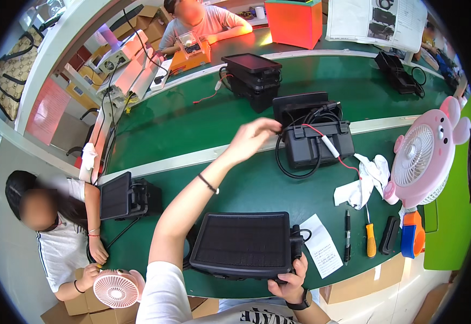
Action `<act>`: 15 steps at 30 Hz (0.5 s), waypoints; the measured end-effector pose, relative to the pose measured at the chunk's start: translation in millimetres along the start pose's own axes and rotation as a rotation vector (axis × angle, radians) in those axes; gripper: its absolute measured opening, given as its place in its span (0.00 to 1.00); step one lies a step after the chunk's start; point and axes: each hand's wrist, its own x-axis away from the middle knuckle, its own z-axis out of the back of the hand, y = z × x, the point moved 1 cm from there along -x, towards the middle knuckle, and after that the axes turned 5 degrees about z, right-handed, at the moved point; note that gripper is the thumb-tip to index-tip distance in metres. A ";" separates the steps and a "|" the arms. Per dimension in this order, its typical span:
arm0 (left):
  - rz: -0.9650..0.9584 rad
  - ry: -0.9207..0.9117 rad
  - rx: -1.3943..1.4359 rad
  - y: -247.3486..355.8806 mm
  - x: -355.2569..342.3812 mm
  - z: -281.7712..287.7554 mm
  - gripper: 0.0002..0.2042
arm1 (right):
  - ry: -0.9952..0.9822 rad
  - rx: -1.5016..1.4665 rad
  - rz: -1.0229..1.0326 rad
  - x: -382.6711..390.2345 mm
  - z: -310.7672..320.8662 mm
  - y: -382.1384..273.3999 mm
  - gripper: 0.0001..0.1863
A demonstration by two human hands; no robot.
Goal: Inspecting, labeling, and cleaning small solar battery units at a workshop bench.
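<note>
A black box with a dark solar panel [243, 240] on top stands near the front edge. My right hand [291, 281], a dark watch at its wrist, is closed around that box's right front corner, beside a short black cylinder. My left hand [254, 137] reaches far forward, fingers stretched to the right and slightly blurred. Its fingertips meet the left edge of a second black case [322, 146] with its lid raised; whether they touch it I cannot tell. Coiled black cable [322, 114] fills the case top, and a red wire with a white connector [330, 146] hangs over its front.
Right of me are a paper slip [321, 245], pen [348, 236], yellow-handled screwdriver [371, 240], white cloth [362, 181] and pink fan [422, 156]. Other black boxes [251, 75] stand farther back. At left, a co-worker [65, 227] sits beside another panel box [130, 197].
</note>
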 end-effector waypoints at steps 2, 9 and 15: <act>-0.136 0.324 -0.418 -4.3 -15.2 8.4 0.16 | -0.003 0.012 0.003 1.2 -0.1 -0.1 0.20; -0.114 0.429 -0.906 -22.0 -44.5 25.3 0.24 | -0.008 -0.008 0.013 -0.1 0.5 2.7 0.21; -0.087 0.476 -0.721 -46.5 -40.8 21.5 0.23 | -0.019 0.017 0.047 -4.9 2.0 4.1 0.22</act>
